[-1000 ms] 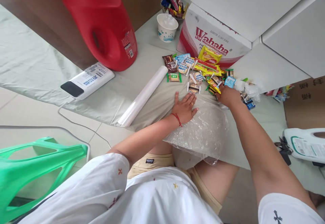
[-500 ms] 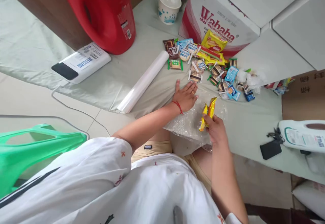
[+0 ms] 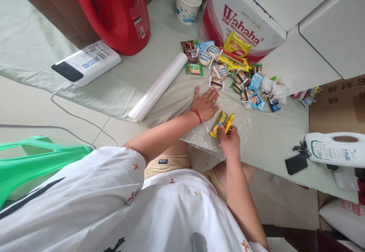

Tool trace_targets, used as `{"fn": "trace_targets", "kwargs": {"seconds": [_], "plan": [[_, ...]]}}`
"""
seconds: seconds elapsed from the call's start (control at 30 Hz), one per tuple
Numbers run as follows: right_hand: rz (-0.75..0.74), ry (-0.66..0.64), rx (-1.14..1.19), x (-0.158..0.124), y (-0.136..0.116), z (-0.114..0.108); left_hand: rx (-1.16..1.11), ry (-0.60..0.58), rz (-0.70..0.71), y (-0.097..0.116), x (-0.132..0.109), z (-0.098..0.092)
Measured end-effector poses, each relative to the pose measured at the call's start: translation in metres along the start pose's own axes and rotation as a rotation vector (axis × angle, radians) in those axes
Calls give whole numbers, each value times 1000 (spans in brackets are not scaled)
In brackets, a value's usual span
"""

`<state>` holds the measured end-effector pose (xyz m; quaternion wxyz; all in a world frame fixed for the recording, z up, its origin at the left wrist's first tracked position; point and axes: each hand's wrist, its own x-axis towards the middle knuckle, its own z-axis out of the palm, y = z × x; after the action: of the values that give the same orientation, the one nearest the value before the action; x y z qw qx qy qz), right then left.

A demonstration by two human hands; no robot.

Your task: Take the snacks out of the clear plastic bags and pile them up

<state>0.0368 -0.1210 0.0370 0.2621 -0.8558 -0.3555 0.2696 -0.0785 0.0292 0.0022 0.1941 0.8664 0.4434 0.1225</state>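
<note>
My left hand (image 3: 204,104) lies flat with fingers spread, pressing the cloth and the edge of a clear plastic film sheet (image 3: 196,134). In my right hand (image 3: 230,142) are two small yellow snack packets, low over the film. One yellow snack packet (image 3: 218,125) shows its printed front by my thumb; the other packet (image 3: 229,122) stands up between the fingers, partly hidden. Just beyond my left fingertips sits a small wrapped biscuit (image 3: 217,83). A pile of wrapped snacks (image 3: 239,78) spreads behind both hands.
A film roll (image 3: 158,87) lies left of my arm. Farther back stand a red jug (image 3: 125,23), a white device (image 3: 88,63), a paper cup (image 3: 187,6) and a Wahaha carton (image 3: 242,19). To the right are a black phone-like item (image 3: 296,164) and a white bottle (image 3: 333,151).
My right hand has moved left and lower toward the film, turning the yellow packets so they spread apart. My left hand stays flat in place. The whole view has shifted slightly.
</note>
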Motion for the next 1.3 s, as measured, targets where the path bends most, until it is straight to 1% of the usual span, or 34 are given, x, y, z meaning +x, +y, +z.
{"fn": "trace_targets", "kwargs": {"seconds": [0.1,0.17,0.23,0.3,0.33,0.4,0.47,0.53,0.6,0.67,0.73,0.8,0.83,0.9,0.93,1.0,1.03,1.07,1.1,1.13,1.2,1.27,1.3], "plan": [[-32,-78,70,-9,-4,2,3,18,9,-1,0,1],[-91,-50,21,-6,-2,-4,10,20,12,-1,-1,0],[-159,38,-69,7,3,-17,17,15,10,-1,-2,0],[-233,124,-161,33,1,-34,20,18,8,0,-2,0],[-271,152,-210,51,-4,-43,20,22,8,0,-2,0],[-350,178,-333,90,-25,-55,15,32,6,0,-1,1],[-426,190,-488,132,-57,-58,9,32,4,0,-1,1],[-516,184,-626,170,-93,-50,5,25,5,-1,-2,2],[-623,170,-724,202,-127,-36,10,29,7,-1,-3,2],[-675,137,-767,227,-156,-21,23,36,10,-2,-4,2],[-657,102,-774,245,-176,-10,38,32,12,-2,-5,1],[-622,83,-768,255,-186,-8,51,21,15,-2,-6,0],[-608,79,-762,257,-186,-11,55,18,14,-2,-6,0],[-575,82,-762,251,-175,-25,56,14,11,-2,-5,-1],[-549,88,-742,243,-164,-34,54,16,7,-2,-5,-1],[-467,94,-574,215,-130,-54,44,17,4,-1,-5,-1],[-400,97,-348,194,-110,-63,37,17,3,-1,-5,-1],[-314,76,-74,170,-89,-69,28,17,3,-1,-4,-1],[-226,31,134,143,-68,-73,17,17,4,-1,-4,-2],[-149,-5,260,114,-49,-74,6,20,5,-2,-4,-2],[-33,-23,372,58,-17,-66,-11,32,3,-2,-3,-3],[6,-24,420,14,2,-49,-17,38,-5,-2,-2,-4],[2,-10,415,-2,8,-40,-16,37,-11,-1,-2,-5]]}}
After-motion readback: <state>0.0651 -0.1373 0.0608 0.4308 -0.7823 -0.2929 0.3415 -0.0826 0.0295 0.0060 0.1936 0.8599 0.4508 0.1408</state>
